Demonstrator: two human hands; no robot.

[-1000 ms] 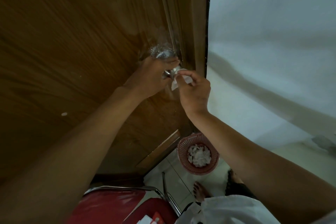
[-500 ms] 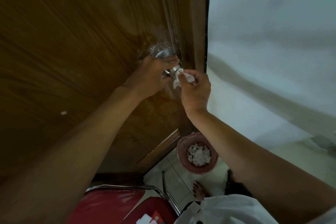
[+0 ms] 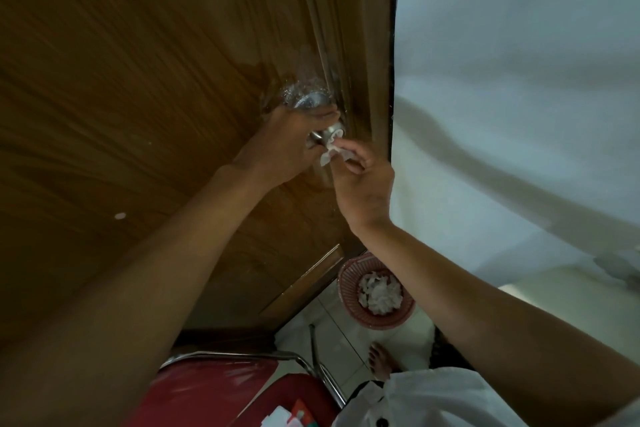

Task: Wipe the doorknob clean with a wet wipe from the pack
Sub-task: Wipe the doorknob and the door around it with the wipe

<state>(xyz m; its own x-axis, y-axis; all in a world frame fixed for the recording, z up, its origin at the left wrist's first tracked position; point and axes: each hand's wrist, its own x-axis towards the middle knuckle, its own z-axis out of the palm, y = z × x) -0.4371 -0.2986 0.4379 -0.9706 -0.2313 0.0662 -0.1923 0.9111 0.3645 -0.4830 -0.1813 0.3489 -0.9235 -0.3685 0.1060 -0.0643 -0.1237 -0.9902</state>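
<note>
Left hand (image 3: 291, 146) grips doorknob (image 3: 327, 135) — jutting from door — right hand (image 3: 363, 184) pinches wipe (image 3: 330, 152).

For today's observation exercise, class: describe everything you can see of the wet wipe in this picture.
The wet wipe is a small white sheet, crumpled and twisted, looking thin, soft and damp. The right hand pinches it between its fingertips, and a loose tail hangs below them. Its upper end is pressed against the shiny metal doorknob on the wooden door, which the left hand grips from the other side. Part of the wipe is hidden in the fingers.
</note>
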